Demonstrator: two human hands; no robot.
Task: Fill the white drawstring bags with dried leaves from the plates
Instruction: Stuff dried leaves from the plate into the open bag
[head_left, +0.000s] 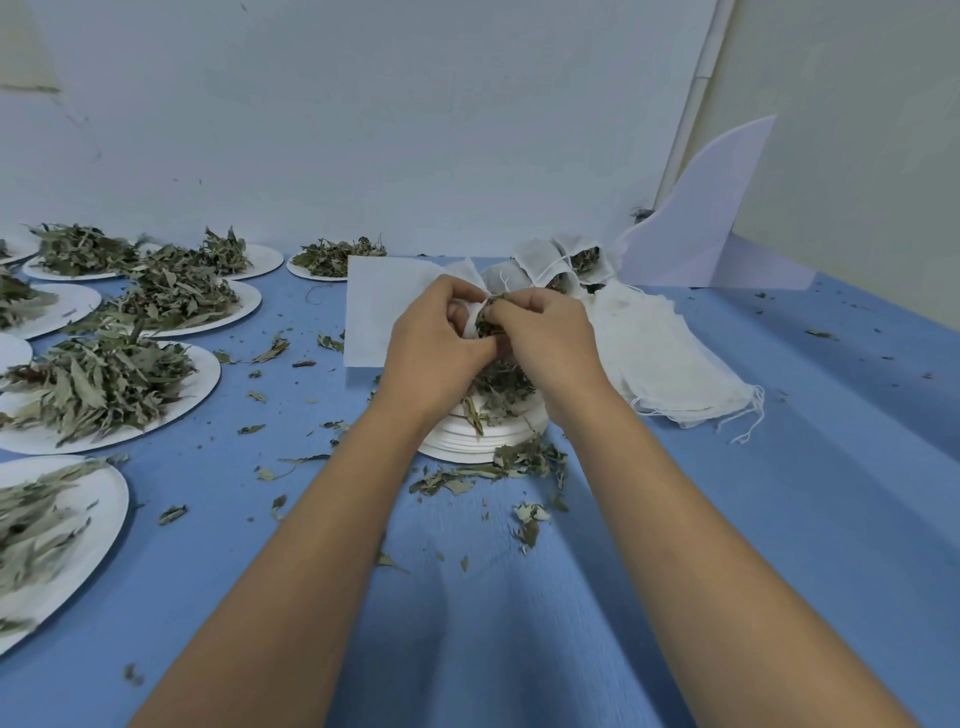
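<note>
My left hand (439, 338) grips the rim of a white drawstring bag (471, 325) above a stack of white plates (480, 441) that carries dried leaves (501, 387). My right hand (545, 338) pinches a tuft of leaves at the bag's mouth. Both hands meet over the stack, and most of the bag is hidden behind my fingers. Filled bags (563, 265) lie in a heap just behind my hands. A pile of flat empty bags (670, 364) lies to the right.
Several plates heaped with dried leaves (104, 389) cover the left of the blue table (779, 519). A white sheet (379, 306) lies behind my left hand. A white board (711, 228) leans on the wall at back right. Loose leaf bits (483, 473) lie scattered around the stack.
</note>
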